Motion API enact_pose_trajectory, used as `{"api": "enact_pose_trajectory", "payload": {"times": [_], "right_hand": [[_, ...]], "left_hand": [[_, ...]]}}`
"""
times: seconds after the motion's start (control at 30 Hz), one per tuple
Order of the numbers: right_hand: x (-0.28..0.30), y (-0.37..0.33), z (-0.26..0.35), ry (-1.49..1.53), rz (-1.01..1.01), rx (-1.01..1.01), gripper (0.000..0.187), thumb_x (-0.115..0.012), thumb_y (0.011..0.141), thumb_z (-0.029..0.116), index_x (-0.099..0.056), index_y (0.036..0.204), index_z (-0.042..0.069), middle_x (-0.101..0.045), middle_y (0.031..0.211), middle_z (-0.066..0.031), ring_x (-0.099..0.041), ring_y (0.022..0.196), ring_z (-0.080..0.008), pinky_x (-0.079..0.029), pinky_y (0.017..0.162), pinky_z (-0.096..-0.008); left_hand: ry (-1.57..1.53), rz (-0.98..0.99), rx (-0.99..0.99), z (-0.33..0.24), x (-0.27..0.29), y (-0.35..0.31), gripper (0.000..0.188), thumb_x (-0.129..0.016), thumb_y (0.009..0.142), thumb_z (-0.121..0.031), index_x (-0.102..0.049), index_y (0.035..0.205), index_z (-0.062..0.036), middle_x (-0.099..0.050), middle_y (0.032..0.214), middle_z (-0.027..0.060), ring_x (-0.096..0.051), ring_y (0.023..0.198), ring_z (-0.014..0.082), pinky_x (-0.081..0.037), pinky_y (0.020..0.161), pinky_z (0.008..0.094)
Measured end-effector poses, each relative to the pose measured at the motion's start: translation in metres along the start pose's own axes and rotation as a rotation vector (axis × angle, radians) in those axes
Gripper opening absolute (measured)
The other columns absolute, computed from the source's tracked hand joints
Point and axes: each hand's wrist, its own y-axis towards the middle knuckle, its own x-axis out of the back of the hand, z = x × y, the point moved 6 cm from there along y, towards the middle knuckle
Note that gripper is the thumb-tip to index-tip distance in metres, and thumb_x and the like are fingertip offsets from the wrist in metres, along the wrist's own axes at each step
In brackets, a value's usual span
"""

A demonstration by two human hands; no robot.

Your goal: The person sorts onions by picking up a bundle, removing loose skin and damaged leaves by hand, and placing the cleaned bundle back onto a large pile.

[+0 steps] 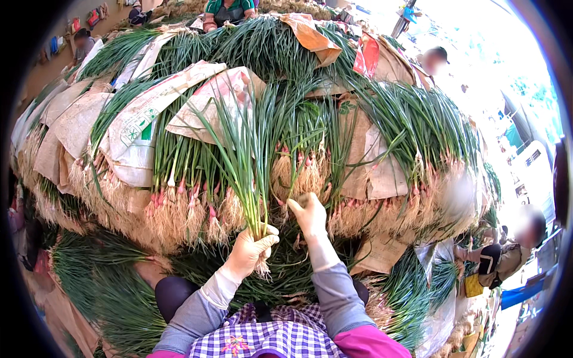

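Observation:
Gloved in pale material, my left hand (249, 253) is closed round the lower stems of a bunch of green garlic (253, 197). Its long leaves stand upright and fan out above the fist, and pale roots hang below it. My right hand (309, 216), also gloved, is raised to the right of the bunch with its fingers pinched together. A thin yellowish leaf (292, 188) shows at those fingertips. Just beyond both hands, a heaped row of green garlic (191, 206) lies with pinkish bulbs and shaggy roots toward me.
Sacking pieces (227, 98) cover parts of the heap. Loose green garlic (119, 286) lies low on the left, with more (406, 292) on the right. A seated person (507, 262) is at the right; another person (230, 12) in green is behind the heap.

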Motion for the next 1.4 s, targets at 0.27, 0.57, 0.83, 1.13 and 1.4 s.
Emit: {"api": "enact_pose_trajectory", "payload": {"times": [0.27,0.57,0.83,1.13,1.4], "right_hand": [[-0.025,-0.012,-0.009,1.091,0.372,-0.283,0.015,-0.057,0.088,0.012,-0.054,0.099,0.001,-0.064,0.077,-0.0071,-0.05,0.052,-0.0057,-0.036,0.042,-0.0172],[-0.05,-0.091,-0.023,0.836,0.456,-0.281,0.019,-0.056,0.091,0.019,-0.057,0.098,0.001,-0.056,0.084,-0.0032,-0.053,0.071,-0.0095,-0.045,0.059,-0.0225],[-0.024,-0.077,0.019,-0.069,0.204,0.204,0.018,-0.059,0.083,0.022,-0.058,0.08,0.005,-0.06,0.07,-0.0208,-0.06,0.072,-0.04,-0.049,0.064,-0.0454],[-0.04,-0.068,-0.012,0.588,0.402,-0.044,0.029,-0.06,0.088,0.014,-0.056,0.111,-0.004,-0.065,0.084,-0.0133,-0.059,0.074,-0.0118,-0.048,0.065,-0.0268],[-0.084,-0.183,-0.099,-0.327,1.152,0.548,0.023,-0.061,0.08,0.032,-0.068,0.097,0.017,-0.068,0.095,-0.0092,-0.064,0.089,-0.027,-0.05,0.079,-0.0394]], "left_hand": [[0.229,-0.202,-0.166,0.013,0.02,0.012,0.004,-0.057,0.089,-0.004,-0.056,0.092,-0.0015,-0.054,0.077,-0.0003,-0.052,0.066,0.0078,-0.046,0.063,0.0219],[0.032,-0.099,0.274,0.055,0.014,0.007,0.008,-0.054,0.088,-0.001,-0.049,0.09,-0.0069,-0.055,0.074,0.003,-0.062,0.07,0.0141,-0.051,0.057,0.0264],[0.245,-0.092,0.161,0.062,0.022,0.011,0.021,-0.061,0.084,-0.002,-0.051,0.102,-0.0019,-0.06,0.087,0.0053,-0.062,0.072,0.0157,-0.053,0.063,0.029],[0.263,0.073,0.238,0.053,-0.009,-0.003,0.007,-0.057,0.085,0.001,-0.051,0.084,-0.0027,-0.06,0.077,0.0069,-0.061,0.07,0.0158,-0.051,0.065,0.0283],[0.138,0.144,0.249,0.018,-0.021,-0.019,0.003,-0.051,0.094,-0.009,-0.051,0.091,-0.0069,-0.062,0.109,0.0208,-0.067,0.085,0.0211,-0.055,0.063,0.0272]]}}
